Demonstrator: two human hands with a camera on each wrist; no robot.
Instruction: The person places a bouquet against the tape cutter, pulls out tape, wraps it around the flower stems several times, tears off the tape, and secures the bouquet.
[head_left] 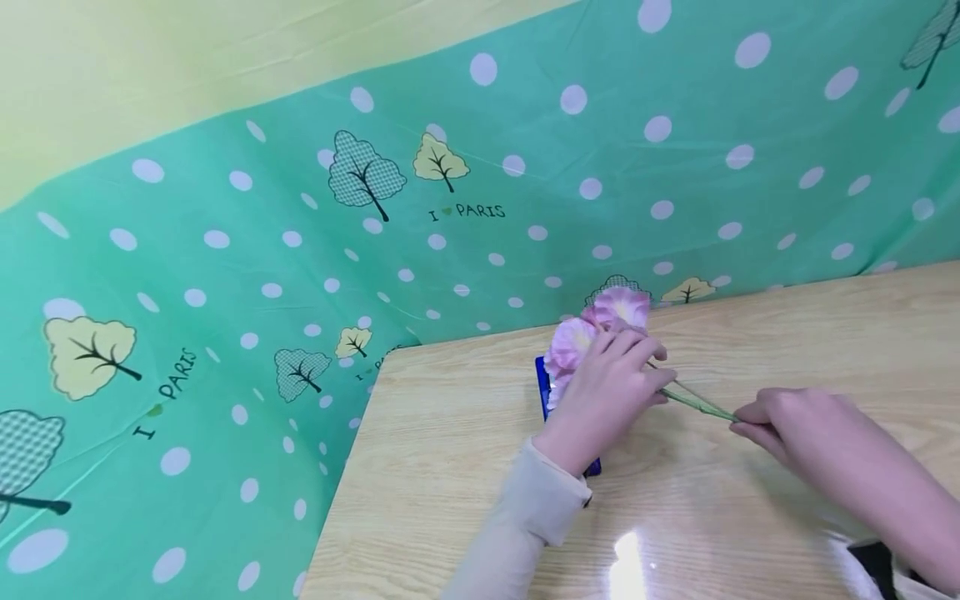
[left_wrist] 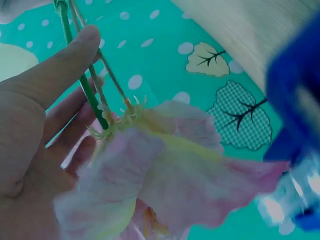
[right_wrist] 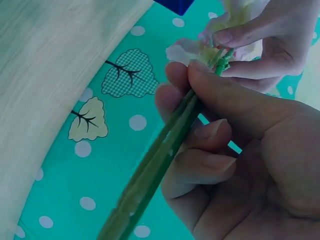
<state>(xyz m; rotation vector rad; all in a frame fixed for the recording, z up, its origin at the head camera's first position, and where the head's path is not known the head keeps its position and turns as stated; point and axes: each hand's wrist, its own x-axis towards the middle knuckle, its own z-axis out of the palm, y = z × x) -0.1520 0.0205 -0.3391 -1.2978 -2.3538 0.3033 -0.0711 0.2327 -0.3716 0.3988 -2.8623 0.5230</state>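
Observation:
A bunch of pink artificial flowers (head_left: 572,343) is held between both hands above the wooden table. My left hand (head_left: 611,379) grips the stems just below the blooms, its thumb lying across them in the left wrist view. Pale pink petals (left_wrist: 190,185) with yellowish bases spread beyond that palm. Further down, my right hand (head_left: 810,429) pinches the green stems (right_wrist: 155,165) between thumb and fingertips. Their lower ends run out past the right palm in the right wrist view. A small green knot (right_wrist: 223,62) shows on the stems between the hands.
A blue object (head_left: 543,387) with a straight edge lies on the table (head_left: 435,433), partly hidden under the left hand and flowers. Green dotted cloth (head_left: 247,283) with printed trees hangs behind and along the left side. Light glares off the tabletop near the front.

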